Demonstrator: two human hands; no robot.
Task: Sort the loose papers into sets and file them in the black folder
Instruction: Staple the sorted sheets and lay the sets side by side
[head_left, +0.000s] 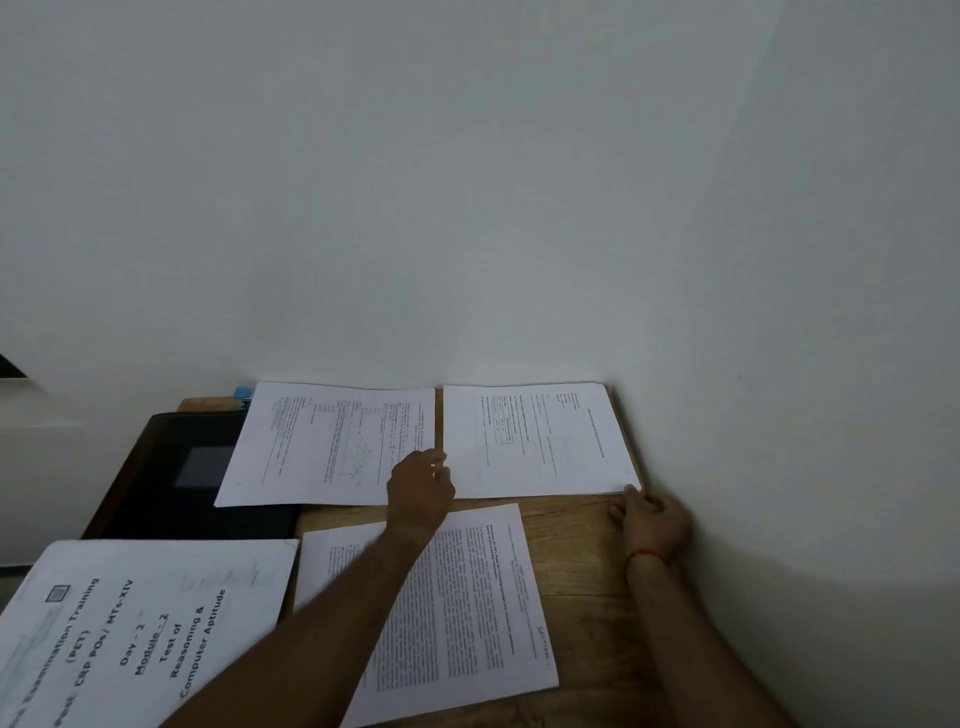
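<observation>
We read the table (576, 525) as matt wood with visible grain. The black folder (156, 499) is smooth with a faint sheen, looks plastic. To its right, sheets (530, 441): matt white paper, black print. Behind the folder, wall (467, 208): smooth matt paint.

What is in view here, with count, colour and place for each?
table: one, brown wood
wall: white, behind and right
black folder: one, black, left, partly covered
far-left papers: one set, white, overlapping the folder
far-right papers: one stack, white, beside the wall
title booklet: one, white, near left
dense-text sheet: one, white, near middle
blue item: one, small, far edge, unidentifiable
left hand: one, on far-left papers' near right corner
right hand: one, red wrist thread, touching far-right papers' near corner
</observation>
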